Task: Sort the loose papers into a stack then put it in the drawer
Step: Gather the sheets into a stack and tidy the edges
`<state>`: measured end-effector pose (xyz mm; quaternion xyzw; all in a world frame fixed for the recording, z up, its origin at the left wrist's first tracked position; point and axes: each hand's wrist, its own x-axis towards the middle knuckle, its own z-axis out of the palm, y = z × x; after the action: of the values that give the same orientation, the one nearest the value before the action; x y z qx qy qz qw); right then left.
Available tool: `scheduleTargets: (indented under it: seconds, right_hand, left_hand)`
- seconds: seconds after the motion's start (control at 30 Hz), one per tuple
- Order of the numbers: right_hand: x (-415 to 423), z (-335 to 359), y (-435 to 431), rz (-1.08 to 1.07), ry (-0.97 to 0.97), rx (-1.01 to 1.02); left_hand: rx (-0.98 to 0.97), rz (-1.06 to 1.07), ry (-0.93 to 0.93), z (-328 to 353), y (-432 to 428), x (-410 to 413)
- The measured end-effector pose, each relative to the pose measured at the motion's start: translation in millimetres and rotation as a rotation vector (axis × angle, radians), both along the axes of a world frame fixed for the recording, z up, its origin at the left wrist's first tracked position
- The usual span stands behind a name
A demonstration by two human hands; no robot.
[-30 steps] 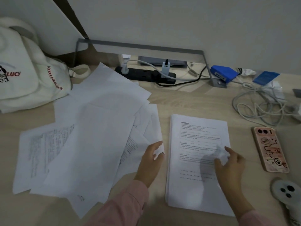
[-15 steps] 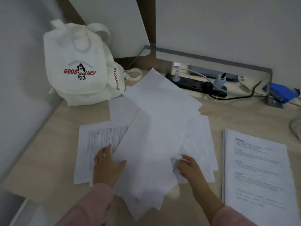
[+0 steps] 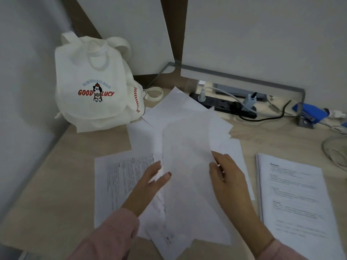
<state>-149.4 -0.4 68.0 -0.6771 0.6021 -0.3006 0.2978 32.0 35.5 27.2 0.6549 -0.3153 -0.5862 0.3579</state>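
— Where are the loose papers (image 3: 180, 113)?

— Fanned out untidily across the middle of the frame, on the desk (image 3: 47, 184). A printed page (image 3: 122, 175) sticks out at centre left.

— And your hands?

— Both are on one blank sheet (image 3: 187, 166) that tops the pile. My right hand (image 3: 229, 179) pinches its right edge, thumb in front and fingers curled behind. My left hand (image 3: 148, 184) has its thumb pressed on the sheet and its fingers stretched straight to the left edge. Whether they slip under it, I cannot tell.

— Anything sorted yet?

— A neat stack (image 3: 293, 194) lies at the right of the frame, text side up, apart from the pile.

— What else is there?

— A white canvas bag (image 3: 90, 102) printed "GOOD LUCY" in the upper left, and a black power strip (image 3: 221, 106) just beyond the papers.
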Motion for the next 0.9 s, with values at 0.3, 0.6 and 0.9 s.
scheduleTargets:
  seconds: [0.3,0.6,0.9]
  right_hand:
    - [39,-6,32,0.466,0.183,-0.071]
    - [-8,-44,18,0.06,-0.058,0.315]
    - [-32,-76,35,-0.329,-0.321,0.842]
  left_hand:
    - [-0.092,0.198,0.35,33,-11,-18]
    - [0.005,0.486,0.331,-3,9,23]
    - [0.24,0.446,0.291,-42,48,35]
